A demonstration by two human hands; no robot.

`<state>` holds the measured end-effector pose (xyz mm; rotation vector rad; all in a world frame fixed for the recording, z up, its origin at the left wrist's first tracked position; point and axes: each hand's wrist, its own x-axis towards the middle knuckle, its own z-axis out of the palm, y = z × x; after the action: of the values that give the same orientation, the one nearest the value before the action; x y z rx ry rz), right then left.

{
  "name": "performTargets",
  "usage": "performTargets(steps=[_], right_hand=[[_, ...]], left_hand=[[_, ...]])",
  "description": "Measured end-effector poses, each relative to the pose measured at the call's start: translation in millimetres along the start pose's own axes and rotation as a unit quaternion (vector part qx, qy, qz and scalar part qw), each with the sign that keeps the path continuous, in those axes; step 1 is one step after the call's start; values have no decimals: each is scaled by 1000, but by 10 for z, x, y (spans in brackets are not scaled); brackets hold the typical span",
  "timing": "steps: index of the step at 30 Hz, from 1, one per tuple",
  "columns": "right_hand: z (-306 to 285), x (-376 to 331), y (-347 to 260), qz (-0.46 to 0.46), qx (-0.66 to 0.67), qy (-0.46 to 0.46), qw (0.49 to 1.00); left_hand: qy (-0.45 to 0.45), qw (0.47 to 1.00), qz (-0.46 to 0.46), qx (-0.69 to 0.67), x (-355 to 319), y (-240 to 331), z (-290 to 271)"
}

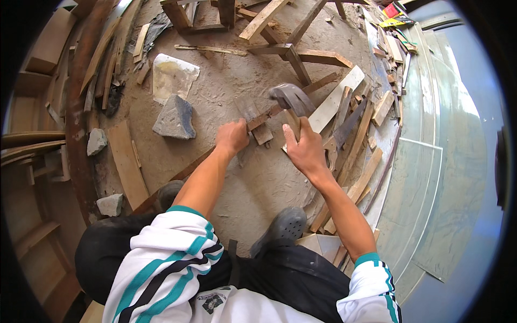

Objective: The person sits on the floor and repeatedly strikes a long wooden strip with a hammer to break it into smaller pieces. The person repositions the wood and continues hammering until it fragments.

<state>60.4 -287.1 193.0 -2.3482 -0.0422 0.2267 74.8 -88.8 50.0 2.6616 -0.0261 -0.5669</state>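
My right hand is closed round the wooden handle of a claw hammer, with the thumb along the handle. The hammer's metal head is raised over a long, narrow wooden strip and slightly blurred. My left hand is closed on that strip, its fingers curled and partly hidden from above. The strip slants from the far right, under my left hand and toward my left shoe. A short wooden block lies under the strip, just right of my left hand.
A handsaw lies among wood offcuts to the right. Left of my hands are a grey stone block, a crumpled plastic sheet and a board. A wooden frame stands beyond. Glass panels lie at far right.
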Motion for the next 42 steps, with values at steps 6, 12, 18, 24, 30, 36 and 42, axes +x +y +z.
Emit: performTargets(steps=[6, 12, 18, 24, 30, 36, 42], right_hand=[[172, -30, 339, 33, -130, -64, 989], [-79, 51, -107, 5, -42, -30, 999], [321, -36, 540, 13, -62, -7, 998], [95, -80, 243, 18, 9, 28, 999], [417, -149, 615, 29, -35, 2, 999], [243, -35, 316, 34, -45, 6, 998], [390, -109, 496, 68, -18, 6, 997]], left_hand=[[1, 1000, 5, -3, 4, 54, 17], [-2, 1000, -6, 5, -10, 28, -28], [-7, 1000, 7, 1, 7, 130, -30], [-1, 1000, -2, 6, -13, 12, -21], [-7, 1000, 7, -3, -11, 131, -42], [0, 1000, 10, 2, -12, 21, -30], [10, 999, 43, 0, 23, 50, 2]])
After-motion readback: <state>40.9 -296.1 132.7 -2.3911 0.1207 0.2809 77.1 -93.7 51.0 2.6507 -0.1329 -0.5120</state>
